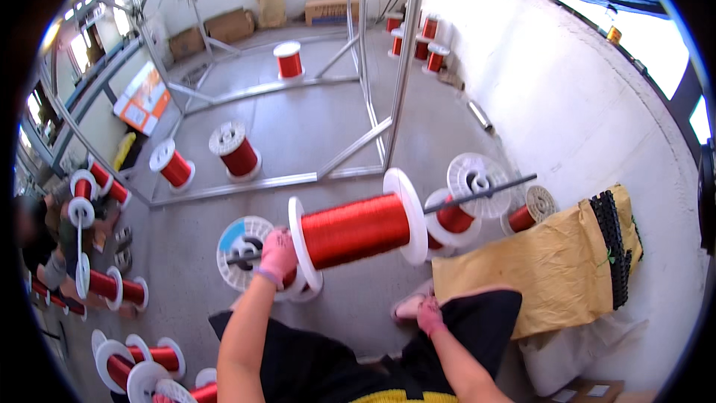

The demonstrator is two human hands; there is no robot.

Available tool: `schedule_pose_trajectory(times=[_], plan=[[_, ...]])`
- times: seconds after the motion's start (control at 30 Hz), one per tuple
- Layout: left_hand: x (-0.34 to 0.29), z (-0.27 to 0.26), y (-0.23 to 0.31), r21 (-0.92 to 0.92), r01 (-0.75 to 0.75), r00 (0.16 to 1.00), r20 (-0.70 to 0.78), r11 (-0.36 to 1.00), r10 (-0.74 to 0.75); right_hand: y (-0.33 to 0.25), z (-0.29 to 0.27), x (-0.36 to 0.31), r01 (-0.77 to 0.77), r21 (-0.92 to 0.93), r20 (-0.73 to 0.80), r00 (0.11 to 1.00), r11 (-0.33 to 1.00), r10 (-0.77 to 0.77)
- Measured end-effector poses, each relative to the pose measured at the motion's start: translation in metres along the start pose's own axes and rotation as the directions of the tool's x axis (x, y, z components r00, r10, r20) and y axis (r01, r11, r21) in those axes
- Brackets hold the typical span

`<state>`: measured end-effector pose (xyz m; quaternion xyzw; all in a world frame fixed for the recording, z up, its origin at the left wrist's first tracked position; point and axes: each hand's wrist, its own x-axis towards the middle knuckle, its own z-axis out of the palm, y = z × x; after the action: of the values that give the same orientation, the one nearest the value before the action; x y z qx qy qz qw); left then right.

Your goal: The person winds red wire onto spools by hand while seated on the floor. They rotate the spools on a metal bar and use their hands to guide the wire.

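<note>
A large spool of red wire with white flanges lies sideways in front of me, and a dark rod runs through its core. My left hand, in a pink glove, is closed round the rod beside the spool's left flange. Near my knee, above a light shoe, my right hand has its gloved fingers curled; what they hold, if anything, is hidden. Under the rod's left end stands a spool with a blue-marked flange. More upright spools stand near the rod's right end.
A metal frame stands ahead, with several red spools inside it. Brown wrapping lies at the right by the white wall. At the left a person is among more spools. Further spools lie at lower left.
</note>
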<state>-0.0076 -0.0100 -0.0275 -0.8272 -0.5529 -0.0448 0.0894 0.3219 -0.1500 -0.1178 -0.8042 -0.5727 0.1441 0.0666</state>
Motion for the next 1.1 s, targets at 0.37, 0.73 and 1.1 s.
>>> schedule_pose_trajectory(times=[0.37,0.73,1.1], plan=[[0.000,0.003,-0.004,0.024,0.012,0.996,0.092,1.000,-0.014,0.018,-0.004,0.043,0.134,0.507,-0.138,0.988,0.852,-0.073],[-0.001,0.002,-0.003,-0.023,0.046,0.996,0.072,0.999,-0.044,0.021,-0.004,0.047,0.206,0.478,-0.234,0.967,0.854,-0.102],[0.001,-0.002,-0.002,-0.001,0.043,0.985,0.165,0.999,-0.042,-0.136,-0.186,0.168,0.334,0.494,-0.228,0.941,0.803,-0.251]])
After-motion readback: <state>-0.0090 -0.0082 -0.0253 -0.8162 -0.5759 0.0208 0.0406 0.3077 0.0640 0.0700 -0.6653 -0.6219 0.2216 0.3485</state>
